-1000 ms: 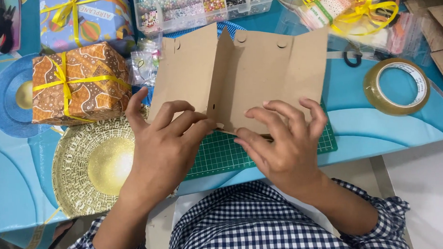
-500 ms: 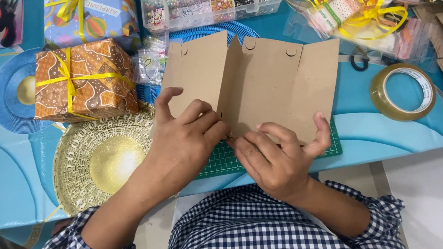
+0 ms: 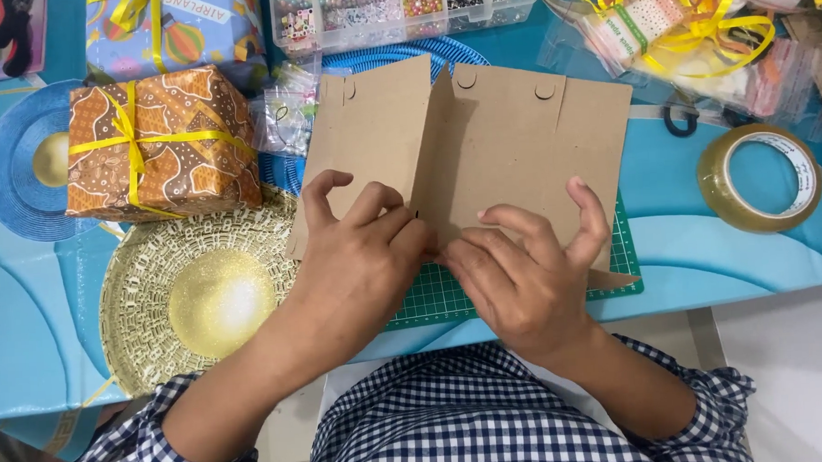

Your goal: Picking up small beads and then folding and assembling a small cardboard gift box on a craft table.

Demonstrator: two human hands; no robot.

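Note:
A flat brown cardboard box blank (image 3: 499, 146) with creases and round punched holes lies over a green cutting mat (image 3: 450, 293) on the blue table. My left hand (image 3: 362, 251) presses its fingers on the blank's lower left panel, beside a raised fold. My right hand (image 3: 522, 273) pinches the blank's lower edge near the middle, thumb spread on the right panel. Both hands meet at the fold line.
A brown batik-wrapped gift (image 3: 157, 144) tied with yellow ribbon sits at left, above a gold woven placemat (image 3: 190, 302). A clear tape roll (image 3: 760, 178) lies at right. A bead organiser (image 3: 394, 8), ribbon packets (image 3: 686, 30) and scissors (image 3: 676, 117) crowd the back.
The cardboard has shifted slightly right and toward me. Both hands have drawn closer together along its lower edge, with my right fingers curling onto the fold.

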